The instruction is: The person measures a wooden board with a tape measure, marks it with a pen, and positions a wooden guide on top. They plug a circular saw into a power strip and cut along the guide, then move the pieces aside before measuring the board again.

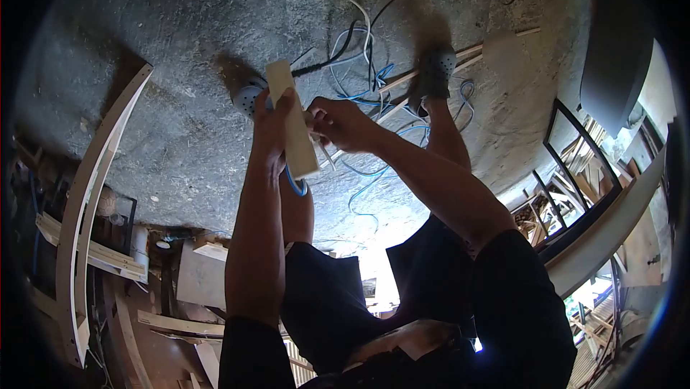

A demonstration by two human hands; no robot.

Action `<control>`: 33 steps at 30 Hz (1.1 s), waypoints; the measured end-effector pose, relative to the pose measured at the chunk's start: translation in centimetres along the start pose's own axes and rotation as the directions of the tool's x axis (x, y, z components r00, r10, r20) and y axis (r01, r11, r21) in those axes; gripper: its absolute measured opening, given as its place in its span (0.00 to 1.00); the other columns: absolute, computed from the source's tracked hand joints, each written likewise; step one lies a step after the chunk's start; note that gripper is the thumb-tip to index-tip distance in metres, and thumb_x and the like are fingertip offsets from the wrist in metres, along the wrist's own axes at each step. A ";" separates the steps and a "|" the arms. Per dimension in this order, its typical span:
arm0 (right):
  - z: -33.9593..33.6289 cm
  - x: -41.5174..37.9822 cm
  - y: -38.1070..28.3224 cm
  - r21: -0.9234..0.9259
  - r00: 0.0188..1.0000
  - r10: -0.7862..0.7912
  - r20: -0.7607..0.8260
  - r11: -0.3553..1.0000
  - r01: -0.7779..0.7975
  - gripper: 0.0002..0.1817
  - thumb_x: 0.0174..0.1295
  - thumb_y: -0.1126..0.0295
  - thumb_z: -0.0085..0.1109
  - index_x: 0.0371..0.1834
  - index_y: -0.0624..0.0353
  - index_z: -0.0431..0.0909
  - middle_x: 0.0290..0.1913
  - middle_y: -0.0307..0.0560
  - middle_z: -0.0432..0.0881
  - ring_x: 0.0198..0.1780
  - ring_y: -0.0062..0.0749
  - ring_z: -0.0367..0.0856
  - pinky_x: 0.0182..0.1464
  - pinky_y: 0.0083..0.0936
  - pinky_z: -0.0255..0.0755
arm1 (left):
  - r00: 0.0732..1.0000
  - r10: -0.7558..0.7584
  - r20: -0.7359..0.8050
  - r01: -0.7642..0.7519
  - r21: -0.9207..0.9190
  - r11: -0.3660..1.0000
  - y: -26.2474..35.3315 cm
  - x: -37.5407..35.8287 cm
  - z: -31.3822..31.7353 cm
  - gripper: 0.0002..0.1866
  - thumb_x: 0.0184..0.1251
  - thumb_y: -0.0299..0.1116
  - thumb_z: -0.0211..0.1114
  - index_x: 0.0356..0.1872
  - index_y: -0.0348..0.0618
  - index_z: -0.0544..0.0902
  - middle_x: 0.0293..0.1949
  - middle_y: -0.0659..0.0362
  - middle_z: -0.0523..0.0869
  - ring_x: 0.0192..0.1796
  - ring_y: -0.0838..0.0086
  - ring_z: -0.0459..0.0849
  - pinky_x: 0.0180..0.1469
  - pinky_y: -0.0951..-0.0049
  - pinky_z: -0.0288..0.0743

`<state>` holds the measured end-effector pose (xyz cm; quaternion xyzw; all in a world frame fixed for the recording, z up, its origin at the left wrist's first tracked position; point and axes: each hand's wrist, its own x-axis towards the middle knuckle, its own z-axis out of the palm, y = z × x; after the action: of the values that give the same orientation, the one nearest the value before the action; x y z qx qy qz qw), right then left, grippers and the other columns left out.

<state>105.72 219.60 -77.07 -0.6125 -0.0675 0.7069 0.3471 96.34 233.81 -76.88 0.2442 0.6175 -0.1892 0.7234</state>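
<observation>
A short, pale wooden board (296, 123) is gripped in my left hand (270, 129), with the thumb lying on its face and the board slanting over the floor. My right hand (343, 124) is closed close beside the board's right edge. A thin, light item (328, 157) shows below its fingers, too small to identify. Behind the hands, blue, white and black cables (338, 55) lie tangled on the concrete floor (194, 137).
Long wooden strips (471, 53) lie near the right shoe (435, 69); the left shoe (248, 99) is behind the board. A curved wooden frame (90, 181) stands at left. At right are a black metal frame (586, 141), a large dark panel (613, 51) and stacked wood.
</observation>
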 end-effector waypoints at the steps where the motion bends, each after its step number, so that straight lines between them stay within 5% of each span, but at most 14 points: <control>1: -0.1 -0.3 -0.8 -0.004 1.000 -0.001 0.006 1.000 0.001 0.16 0.68 0.61 0.55 0.44 0.65 0.73 0.33 0.54 0.83 0.30 0.33 0.85 0.33 0.30 0.77 | 1.000 0.002 -0.004 -0.002 -0.006 1.000 0.0 -0.1 -0.5 0.32 0.69 0.42 0.63 0.67 0.41 0.58 0.44 0.52 0.78 0.44 0.68 0.82 0.42 0.67 0.81; 3: 0.4 -2.1 -1.7 -0.056 0.999 -0.023 0.022 0.998 0.024 0.13 0.68 0.64 0.54 0.42 0.66 0.73 0.31 0.54 0.83 0.28 0.33 0.85 0.31 0.29 0.77 | 0.988 0.095 0.120 -0.087 -0.072 0.994 -0.7 -1.2 -1.3 0.30 0.69 0.42 0.63 0.65 0.40 0.62 0.44 0.53 0.78 0.45 0.68 0.82 0.42 0.67 0.81; 11: -0.9 -5.8 -1.9 -0.029 0.985 -0.153 -0.080 0.988 0.151 0.10 0.66 0.69 0.55 0.39 0.67 0.73 0.26 0.51 0.82 0.27 0.34 0.86 0.31 0.29 0.77 | 0.988 0.092 0.126 -0.103 0.084 0.991 0.3 -3.2 1.2 0.31 0.66 0.48 0.65 0.63 0.39 0.70 0.46 0.52 0.82 0.43 0.69 0.83 0.43 0.68 0.79; 12: -2.0 -6.4 -1.6 -0.013 0.980 -0.179 -0.088 0.984 0.179 0.08 0.66 0.71 0.55 0.40 0.66 0.74 0.27 0.49 0.82 0.26 0.30 0.84 0.30 0.28 0.77 | 0.996 0.081 0.045 -0.091 0.275 0.957 0.0 -1.0 -2.1 0.29 0.67 0.50 0.63 0.60 0.40 0.72 0.42 0.53 0.82 0.39 0.70 0.83 0.40 0.68 0.80; 13: -4.2 -7.4 -0.1 0.245 0.981 -0.106 -0.160 0.959 0.144 0.07 0.67 0.72 0.55 0.42 0.64 0.74 0.28 0.46 0.81 0.25 0.25 0.81 0.28 0.26 0.77 | 0.995 0.089 -0.034 -0.064 0.455 0.888 0.3 1.3 -6.7 0.27 0.68 0.52 0.61 0.57 0.40 0.73 0.38 0.55 0.82 0.35 0.72 0.83 0.37 0.68 0.80; 15: -11.6 -11.6 1.9 0.196 0.937 0.013 -0.349 0.979 0.060 0.07 0.69 0.69 0.55 0.42 0.63 0.75 0.33 0.42 0.81 0.29 0.21 0.80 0.29 0.23 0.79 | 0.942 0.252 -0.223 -0.174 0.319 0.932 5.5 -0.7 -11.9 0.24 0.72 0.53 0.53 0.53 0.43 0.74 0.30 0.60 0.77 0.28 0.72 0.81 0.31 0.68 0.78; 16: -15.9 -13.7 2.8 0.292 0.951 0.048 -0.304 0.955 0.045 0.08 0.68 0.69 0.56 0.42 0.62 0.75 0.33 0.43 0.81 0.33 0.23 0.82 0.33 0.26 0.81 | 0.956 0.263 -0.128 -0.230 0.226 0.947 6.4 -0.3 -15.8 0.24 0.72 0.52 0.52 0.56 0.43 0.73 0.35 0.59 0.78 0.33 0.71 0.81 0.33 0.69 0.79; 17: -20.4 -15.4 5.2 0.401 0.984 0.105 -0.147 0.915 -0.037 0.09 0.68 0.69 0.56 0.46 0.61 0.75 0.35 0.44 0.81 0.35 0.28 0.84 0.35 0.29 0.82 | 0.909 0.304 -0.287 -0.204 0.331 0.921 8.1 -2.7 -13.6 0.24 0.72 0.51 0.53 0.59 0.43 0.72 0.41 0.57 0.78 0.38 0.70 0.82 0.38 0.68 0.80; 19: -22.8 -17.1 3.9 0.570 0.962 0.222 -0.160 0.817 -0.093 0.16 0.66 0.72 0.55 0.56 0.60 0.70 0.41 0.42 0.81 0.39 0.27 0.84 0.38 0.27 0.83 | 0.928 0.272 -0.255 -0.216 0.229 0.949 9.1 -4.5 -13.2 0.27 0.71 0.51 0.55 0.62 0.43 0.69 0.45 0.56 0.77 0.40 0.69 0.81 0.42 0.66 0.81; 23: -16.3 -14.9 6.4 0.560 0.953 0.237 0.191 0.771 -0.304 0.26 0.61 0.71 0.60 0.63 0.65 0.67 0.48 0.54 0.81 0.43 0.41 0.85 0.43 0.42 0.85 | 0.869 0.480 -0.117 -0.431 0.297 0.852 10.7 -5.2 -6.7 0.32 0.68 0.48 0.61 0.67 0.43 0.64 0.45 0.53 0.78 0.41 0.67 0.83 0.41 0.64 0.82; 25: -9.4 -14.5 4.9 0.480 0.869 0.125 0.479 0.791 -0.379 0.24 0.60 0.69 0.60 0.58 0.65 0.67 0.46 0.51 0.79 0.42 0.36 0.83 0.42 0.37 0.82 | 0.862 0.483 -0.151 -0.417 0.328 0.848 11.0 -4.3 -5.5 0.34 0.67 0.47 0.63 0.68 0.45 0.63 0.46 0.51 0.79 0.42 0.66 0.83 0.43 0.65 0.80; 28: -0.9 -16.7 -0.9 0.500 0.533 -0.269 0.802 0.789 -0.355 0.22 0.58 0.66 0.60 0.52 0.65 0.68 0.41 0.48 0.78 0.41 0.29 0.80 0.40 0.29 0.78 | 0.750 0.648 -0.130 -0.497 0.535 0.683 9.8 -2.4 -7.1 0.36 0.66 0.49 0.65 0.70 0.46 0.63 0.48 0.49 0.81 0.44 0.65 0.83 0.45 0.64 0.78; 31: 4.6 -19.5 -8.9 0.708 0.309 -0.639 0.704 0.660 -0.249 0.21 0.56 0.64 0.60 0.46 0.66 0.68 0.37 0.45 0.76 0.40 0.22 0.76 0.38 0.22 0.75 | 0.706 0.698 -0.119 -0.476 0.650 0.592 8.7 -1.3 -10.3 0.38 0.65 0.52 0.66 0.71 0.48 0.63 0.49 0.49 0.81 0.46 0.63 0.83 0.47 0.63 0.77; 33: 7.0 -20.3 -13.4 0.830 0.355 -0.770 0.531 0.556 -0.035 0.29 0.61 0.47 0.54 0.44 0.69 0.68 0.37 0.51 0.72 0.37 0.42 0.76 0.35 0.33 0.68 | 0.679 0.713 -0.176 -0.388 0.738 0.551 7.3 0.0 -13.3 0.38 0.63 0.54 0.66 0.71 0.53 0.63 0.47 0.46 0.83 0.47 0.61 0.83 0.48 0.63 0.77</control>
<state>104.95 220.36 -51.79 0.0718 -0.1008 0.7593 0.6389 89.89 247.59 -77.61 0.7017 0.5499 -0.0814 0.4456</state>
